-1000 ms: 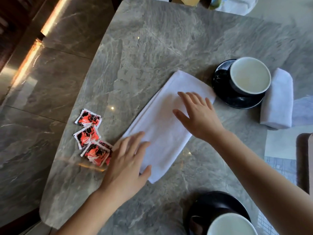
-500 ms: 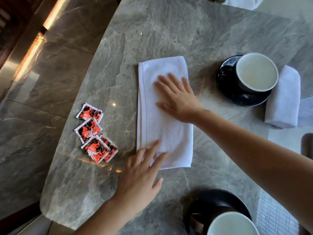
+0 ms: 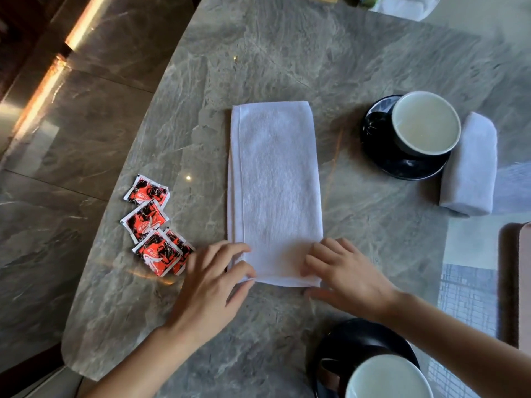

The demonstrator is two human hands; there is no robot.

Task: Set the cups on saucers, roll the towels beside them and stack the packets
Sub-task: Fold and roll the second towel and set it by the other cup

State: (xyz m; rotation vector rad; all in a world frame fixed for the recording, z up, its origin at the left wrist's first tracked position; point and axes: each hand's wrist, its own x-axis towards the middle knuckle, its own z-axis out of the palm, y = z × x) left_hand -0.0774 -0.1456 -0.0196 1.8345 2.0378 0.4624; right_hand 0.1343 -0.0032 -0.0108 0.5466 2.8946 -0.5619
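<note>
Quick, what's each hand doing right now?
Left hand: pinching the near edge of the flat towel.
Right hand: pinching that same edge too.

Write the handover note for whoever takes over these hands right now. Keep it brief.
Hands: left hand and right hand are at the near corners of the flat towel, fingers on its near edge; grip unclear.
Things: far cup on far saucer, rolled towel beside it. Near cup on near saucer. Four packets lie loose left of the flat towel.
Done: cups set, one towel rolled.
Left: roll the flat towel, place it by the near cup, stack the packets.
</note>
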